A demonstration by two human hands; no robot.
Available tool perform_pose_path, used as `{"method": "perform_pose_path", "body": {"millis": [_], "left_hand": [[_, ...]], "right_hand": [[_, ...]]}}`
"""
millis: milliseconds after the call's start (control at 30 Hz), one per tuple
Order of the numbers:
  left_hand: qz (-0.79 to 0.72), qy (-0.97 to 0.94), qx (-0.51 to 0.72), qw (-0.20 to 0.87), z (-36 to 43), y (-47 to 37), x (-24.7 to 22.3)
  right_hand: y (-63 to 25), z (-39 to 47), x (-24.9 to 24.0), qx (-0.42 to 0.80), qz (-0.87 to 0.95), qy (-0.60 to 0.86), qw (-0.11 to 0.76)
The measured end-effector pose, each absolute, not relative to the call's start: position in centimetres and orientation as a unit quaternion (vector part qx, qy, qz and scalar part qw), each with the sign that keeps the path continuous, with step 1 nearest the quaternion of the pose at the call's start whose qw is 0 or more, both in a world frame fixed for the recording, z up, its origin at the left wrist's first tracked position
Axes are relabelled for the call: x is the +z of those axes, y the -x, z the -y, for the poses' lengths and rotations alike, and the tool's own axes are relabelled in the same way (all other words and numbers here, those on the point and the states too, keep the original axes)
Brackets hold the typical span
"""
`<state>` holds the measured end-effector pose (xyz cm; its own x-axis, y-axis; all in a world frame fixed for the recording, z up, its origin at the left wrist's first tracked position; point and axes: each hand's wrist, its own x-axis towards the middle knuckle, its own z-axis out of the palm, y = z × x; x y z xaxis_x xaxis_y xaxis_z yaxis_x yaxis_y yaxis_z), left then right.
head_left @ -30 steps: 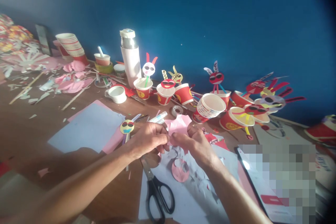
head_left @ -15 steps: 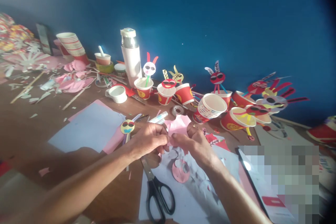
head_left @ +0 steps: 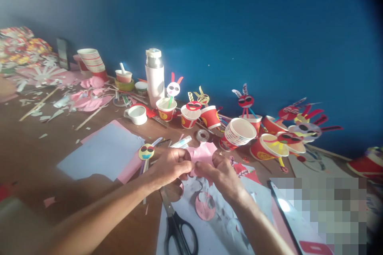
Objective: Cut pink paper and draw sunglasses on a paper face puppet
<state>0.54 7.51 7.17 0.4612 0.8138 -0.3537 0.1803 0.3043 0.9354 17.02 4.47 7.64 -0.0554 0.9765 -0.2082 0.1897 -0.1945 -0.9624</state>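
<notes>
Pinched between my two hands is a piece of pink paper, its upper part standing up behind the fingers. My left hand grips its left side with thumb and fingertips. My right hand holds the right side, thumb in front, nearly meeting the left thumb. Below lies white paper with a round pink cutout that has a hole in it. Black-handled scissors rest under the left wrist, blades partly on the paper. Beside the left hand lies a yellow paper face on sticks.
Red cups with paper faces line the blue wall, near a stack of cups. A flask and white mug stand behind. White-and-pink sheets lie left; a tablet-like device lies right. Paper scraps litter the far left.
The whole view has tilted upward a little, so everything sits lower in the picture. Both hands still hold the pink paper; their thumbs are slightly closer together, and less of the paper shows.
</notes>
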Motion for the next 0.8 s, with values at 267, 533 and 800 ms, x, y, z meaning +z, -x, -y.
{"method": "perform_pose_path", "body": {"millis": [267,533,800], "left_hand": [[-0.480,-0.552,0.258,0.631,-7.15,-0.66,6.99],[-0.484,-0.562,0.262,0.617,-7.43,-0.50,6.91],[-0.463,-0.550,0.276,0.638,-7.52,-0.56,7.30]], "right_hand": [[-16.98,-4.39,7.17,0.532,0.500,0.578,0.365],[-16.99,-4.33,7.19,0.539,0.519,0.575,0.330],[-17.07,-4.29,7.06,0.525,0.528,0.574,0.340]]}}
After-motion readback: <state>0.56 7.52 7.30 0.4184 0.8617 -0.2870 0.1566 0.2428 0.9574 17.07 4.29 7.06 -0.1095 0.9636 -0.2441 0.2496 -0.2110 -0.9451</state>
